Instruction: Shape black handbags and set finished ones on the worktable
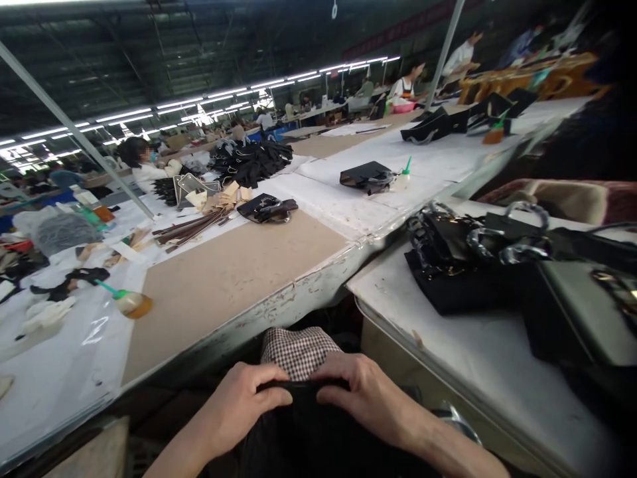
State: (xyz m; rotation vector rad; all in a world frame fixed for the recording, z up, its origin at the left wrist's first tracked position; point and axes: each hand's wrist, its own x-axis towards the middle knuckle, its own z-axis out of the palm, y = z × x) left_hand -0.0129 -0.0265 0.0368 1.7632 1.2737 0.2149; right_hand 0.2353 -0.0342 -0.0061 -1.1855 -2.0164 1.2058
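Low at the front, over my lap, a black piece of soft material (308, 431) hangs with its straight top edge toward the table. My left hand (239, 401) pinches that edge between thumb and fingers on the left side. A short way along the same edge, my right hand (365, 392) grips it in a similar pinch. The lower part of the piece is dark, and its full shape cannot be made out. Just beyond the hands shows brown-and-white checked cloth (298, 348).
A tan board (239, 265) lies on the white-covered table, beside a glue bottle (133, 303) with a green nozzle. Black handbags (448, 239) crowd the right table. Farther off are a small black bag (266, 208), brown strips (199, 229) and co-workers.
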